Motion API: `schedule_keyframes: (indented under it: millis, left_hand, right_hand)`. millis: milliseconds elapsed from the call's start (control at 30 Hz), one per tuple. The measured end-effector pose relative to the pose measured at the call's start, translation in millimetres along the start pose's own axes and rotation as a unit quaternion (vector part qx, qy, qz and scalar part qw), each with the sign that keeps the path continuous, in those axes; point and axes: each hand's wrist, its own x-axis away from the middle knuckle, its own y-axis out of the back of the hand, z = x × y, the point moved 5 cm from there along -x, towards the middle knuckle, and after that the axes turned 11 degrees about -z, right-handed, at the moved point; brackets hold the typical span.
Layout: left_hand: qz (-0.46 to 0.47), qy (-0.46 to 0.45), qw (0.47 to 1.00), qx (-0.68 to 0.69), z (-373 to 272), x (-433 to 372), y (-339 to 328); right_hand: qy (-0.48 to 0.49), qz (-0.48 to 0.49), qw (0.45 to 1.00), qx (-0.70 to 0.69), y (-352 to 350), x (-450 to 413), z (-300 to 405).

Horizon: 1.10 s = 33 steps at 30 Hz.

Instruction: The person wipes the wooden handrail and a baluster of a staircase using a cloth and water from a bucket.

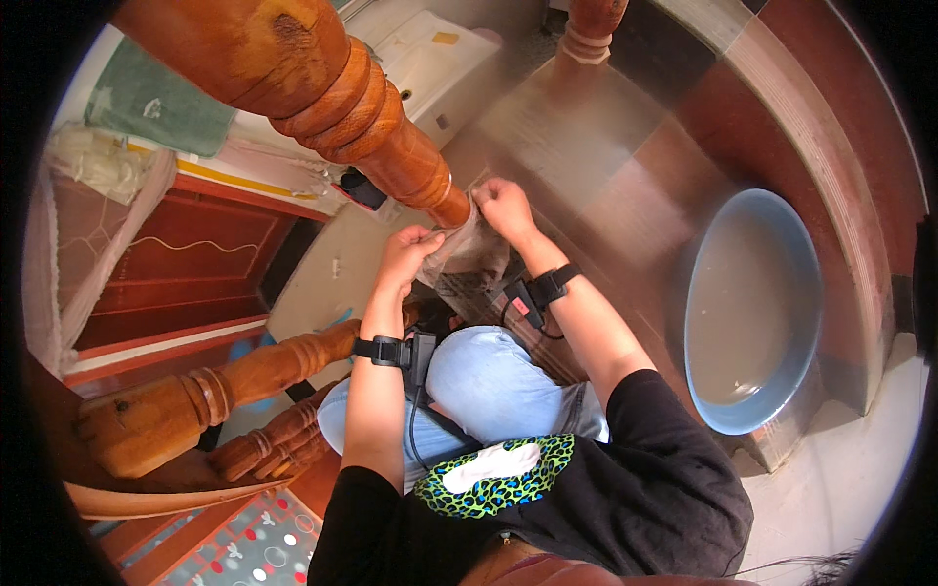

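Observation:
A thin, damp-looking greyish cloth (480, 253) is wrapped partly around the narrow lower end of a turned wooden baluster (341, 95). My left hand (404, 258) pinches one end of the cloth on the left side of the post. On the other side, my right hand (504, 209) grips the opposite end between thumb and fingers. Between the two hands the cloth touches the wood and its lower part hangs in folds. The foot of the baluster is hidden behind the cloth.
A blue plastic basin (815, 315) of murky water stands on the steps at the right. More turned balusters (165, 414) line the left, and another (592, 29) rises at the far top. Beyond the railing are a green cloth (157, 99), a white sink (432, 55) and a red door (176, 256).

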Motion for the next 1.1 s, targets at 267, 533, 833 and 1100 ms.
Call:
schedule_keyframes:
  millis: [267,533,833,1100]
  left_hand:
    - [-0.073,0.058,0.992,-0.088,18.0,-2.5,51.3]
    - [-0.027,0.003,0.998,-0.055,-5.6,-10.1,42.9]
    - [0.061,-0.052,0.991,-0.111,-11.6,-18.8,20.7]
    - [-0.188,-0.329,0.923,-0.07,-64.5,-31.8,5.2]
  right_hand:
    - [0.004,0.035,0.999,-0.01,11.1,57.9,-16.6]
    - [-0.093,0.155,0.972,-0.148,22.1,60.9,-5.0]
    - [-0.158,0.147,0.962,-0.168,47.1,93.2,-10.3]
    - [-0.204,0.161,0.931,-0.258,-3.8,70.5,-15.2]
